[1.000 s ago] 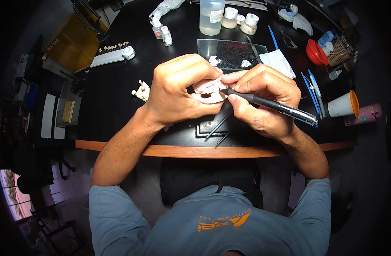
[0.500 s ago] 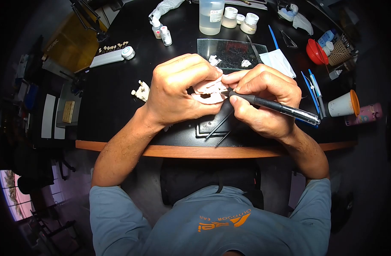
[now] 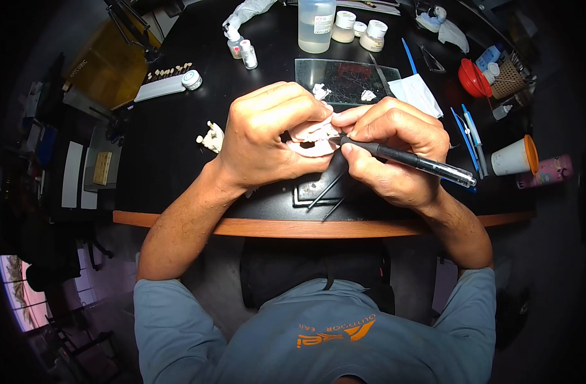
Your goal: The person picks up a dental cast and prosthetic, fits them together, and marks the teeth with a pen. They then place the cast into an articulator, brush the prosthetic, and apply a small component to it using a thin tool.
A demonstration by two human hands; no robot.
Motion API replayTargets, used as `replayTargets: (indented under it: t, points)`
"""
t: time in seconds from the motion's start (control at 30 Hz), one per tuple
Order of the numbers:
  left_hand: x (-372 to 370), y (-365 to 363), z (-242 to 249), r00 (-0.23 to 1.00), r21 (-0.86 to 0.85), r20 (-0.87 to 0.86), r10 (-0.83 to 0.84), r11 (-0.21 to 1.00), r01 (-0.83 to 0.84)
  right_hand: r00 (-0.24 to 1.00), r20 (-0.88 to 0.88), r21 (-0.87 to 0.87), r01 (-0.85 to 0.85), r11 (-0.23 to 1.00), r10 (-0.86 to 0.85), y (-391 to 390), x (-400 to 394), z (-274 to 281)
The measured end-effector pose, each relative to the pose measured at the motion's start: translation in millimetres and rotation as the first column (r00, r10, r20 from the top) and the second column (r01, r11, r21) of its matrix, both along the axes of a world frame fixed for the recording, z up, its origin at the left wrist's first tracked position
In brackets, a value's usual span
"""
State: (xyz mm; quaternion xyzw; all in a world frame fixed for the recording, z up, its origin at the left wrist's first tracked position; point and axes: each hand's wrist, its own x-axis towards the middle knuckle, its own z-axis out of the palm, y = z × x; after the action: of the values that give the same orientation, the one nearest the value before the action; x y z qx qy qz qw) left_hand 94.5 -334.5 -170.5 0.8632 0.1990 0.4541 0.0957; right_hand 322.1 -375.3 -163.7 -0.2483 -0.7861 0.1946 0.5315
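Observation:
My left hand [image 3: 257, 134] is closed around a pale pinkish dental cast [image 3: 321, 149], gripping it from the left, with a dark gap showing in the cast. My right hand [image 3: 405, 141] pinches a black pen [image 3: 421, 162] with a clear end. The pen's tip meets the right side of the cast, and its back end points to the lower right. Fingertips of both hands come close together at the cast's upper edge. Much of the cast is hidden by the fingers. Left of my left hand, a small off-white toothed model [image 3: 212, 138] lies on the black table.
Behind my hands lies a glass slab [image 3: 347, 70] with white crumpled bits. Beyond it stand a large bottle [image 3: 314, 29] and several jars [image 3: 373, 37]. To the right are slim blue tools [image 3: 470, 137], a white cup [image 3: 509, 158] and a red bowl [image 3: 474, 78]. Dark rods [image 3: 325, 191] lie near the table's wooden edge [image 3: 286, 228].
My right hand and the pen have shifted very slightly left, with the tip still at the cast. My left hand and the cast look almost unmoved.

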Motion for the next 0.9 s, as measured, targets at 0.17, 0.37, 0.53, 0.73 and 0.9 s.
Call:
replayTargets:
  t: [0.17,0.37,0.53,0.73,0.9]
  points:
    - [0.2,0.3,-0.2,1.000,0.005,0.003,-0.004,1.000,0.003,0.999,-0.034,-0.022,-0.025,0.999,0.024,-0.7,-0.1,0.9]
    - [1.5,6.6,-4.8,0.992,0.027,0.111,-0.056,0.998,0.053,0.980,-0.195,-0.107,-0.053,0.993,0.031,0.2,2.7,-2.3]
    - [2.7,8.4,-5.8,0.980,0.042,0.165,-0.114,0.993,0.109,0.957,-0.284,-0.128,-0.094,0.987,0.054,-0.8,-0.3,-1.4]
    - [2.2,10.7,-5.4,0.978,0.043,0.180,-0.107,0.994,0.101,0.980,-0.190,-0.032,-0.057,0.998,0.049,0.3,4.0,0.3]
    - [2.1,8.6,-1.5,0.981,0.014,0.186,-0.055,0.998,0.053,0.981,-0.191,-0.011,-0.035,0.999,0.032,0.9,3.0,-0.5]
